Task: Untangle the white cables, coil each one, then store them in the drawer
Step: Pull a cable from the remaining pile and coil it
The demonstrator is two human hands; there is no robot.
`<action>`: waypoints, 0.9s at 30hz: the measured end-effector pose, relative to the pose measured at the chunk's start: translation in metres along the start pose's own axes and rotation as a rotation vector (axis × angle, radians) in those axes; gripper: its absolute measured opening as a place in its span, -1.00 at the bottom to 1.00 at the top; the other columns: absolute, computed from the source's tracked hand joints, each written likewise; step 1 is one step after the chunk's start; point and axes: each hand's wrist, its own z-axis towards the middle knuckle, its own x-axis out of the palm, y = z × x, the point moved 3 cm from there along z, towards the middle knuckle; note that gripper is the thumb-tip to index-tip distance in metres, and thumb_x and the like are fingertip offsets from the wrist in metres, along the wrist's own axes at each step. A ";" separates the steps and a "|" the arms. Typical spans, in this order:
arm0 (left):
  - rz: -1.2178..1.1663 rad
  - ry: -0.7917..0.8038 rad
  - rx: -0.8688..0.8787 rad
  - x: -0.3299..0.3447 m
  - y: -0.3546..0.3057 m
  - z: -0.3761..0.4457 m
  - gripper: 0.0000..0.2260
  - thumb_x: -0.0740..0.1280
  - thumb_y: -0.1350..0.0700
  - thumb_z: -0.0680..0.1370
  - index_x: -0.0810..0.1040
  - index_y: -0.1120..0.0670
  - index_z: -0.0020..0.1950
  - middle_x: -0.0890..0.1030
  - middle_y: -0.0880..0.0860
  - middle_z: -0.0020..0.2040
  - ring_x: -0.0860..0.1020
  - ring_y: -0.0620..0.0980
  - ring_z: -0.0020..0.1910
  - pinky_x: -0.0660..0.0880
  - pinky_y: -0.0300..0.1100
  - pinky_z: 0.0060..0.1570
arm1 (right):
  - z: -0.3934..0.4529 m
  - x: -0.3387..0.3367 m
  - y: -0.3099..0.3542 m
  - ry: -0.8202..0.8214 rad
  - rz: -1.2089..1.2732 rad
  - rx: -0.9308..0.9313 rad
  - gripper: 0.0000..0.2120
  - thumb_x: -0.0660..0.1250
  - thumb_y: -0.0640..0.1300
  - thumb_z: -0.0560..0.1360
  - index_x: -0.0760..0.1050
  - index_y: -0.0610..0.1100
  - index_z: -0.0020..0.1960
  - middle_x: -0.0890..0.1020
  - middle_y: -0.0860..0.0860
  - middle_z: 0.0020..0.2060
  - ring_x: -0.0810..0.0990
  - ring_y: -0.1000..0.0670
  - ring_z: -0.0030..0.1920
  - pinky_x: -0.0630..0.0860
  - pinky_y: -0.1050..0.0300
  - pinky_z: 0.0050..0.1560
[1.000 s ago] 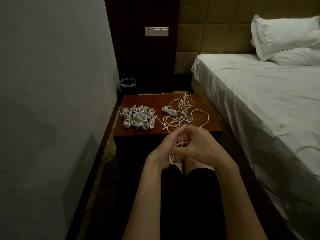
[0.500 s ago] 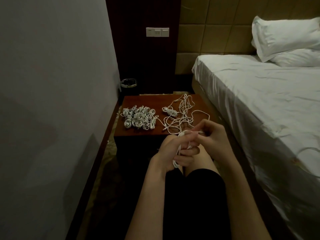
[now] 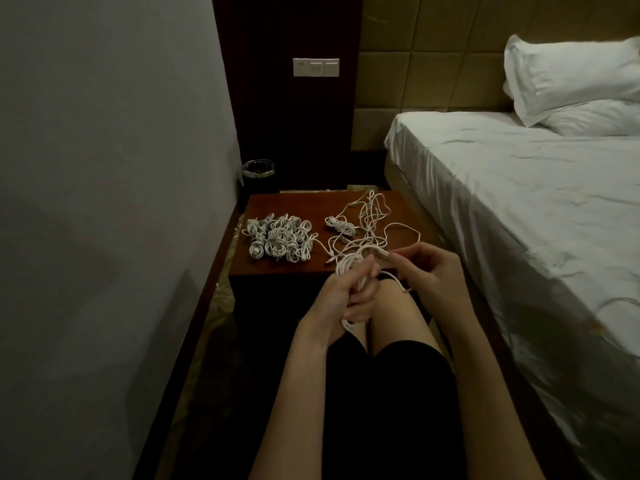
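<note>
dim, underexposed | bed sheet (image 3: 519, 202) brightest | floor in deep shadow | wide-angle bending at edges

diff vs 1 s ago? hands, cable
The right hand has pulled away from the left hand toward the bed side, drawing the cable end out. The left hand still grips the coil. The coiled pile and loose tangle lie unchanged.

I'm looking into a dim bedroom, likely a hotel room. To the right of my fingers runs a bed (image 3: 519, 209) with white sheets and stacked pillows (image 3: 571, 84) against a padded headboard (image 3: 433, 64); beyond them stand a nightstand (image 3: 294, 206), wall switches (image 3: 316, 67) and a bin (image 3: 259, 169).
</note>
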 end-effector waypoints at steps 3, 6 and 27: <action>0.073 -0.088 0.054 -0.003 -0.004 0.001 -0.65 0.04 -0.07 0.65 0.49 0.12 -0.04 0.19 -0.06 -0.58 0.11 -0.18 -0.68 0.12 -0.36 -0.65 | 0.000 0.006 -0.003 0.018 -0.060 -0.002 -0.93 0.41 -0.21 0.49 0.60 -0.08 -0.15 0.62 0.05 -0.34 0.56 0.23 -0.37 0.44 0.41 -0.36; 0.109 -0.219 0.056 -0.013 -0.003 0.001 -0.57 0.00 -0.10 0.67 0.49 0.17 0.21 0.21 -0.04 -0.56 0.14 -0.16 -0.65 0.15 -0.33 -0.61 | -0.001 0.014 -0.003 0.121 -0.098 0.006 -0.94 0.39 -0.21 0.50 0.62 -0.08 -0.12 0.63 0.03 -0.36 0.56 0.20 -0.39 0.44 0.39 -0.36; -0.744 -0.477 0.250 -0.017 -0.014 0.001 -0.59 0.08 -0.11 0.66 0.28 0.05 -0.32 0.33 -0.07 -0.60 0.46 -0.15 -0.62 0.48 -0.33 -0.55 | -0.001 0.010 -0.016 0.447 -0.223 0.070 -0.89 0.38 -0.10 0.51 0.68 -0.07 -0.07 0.65 0.03 -0.36 0.56 0.12 -0.35 0.50 0.26 -0.21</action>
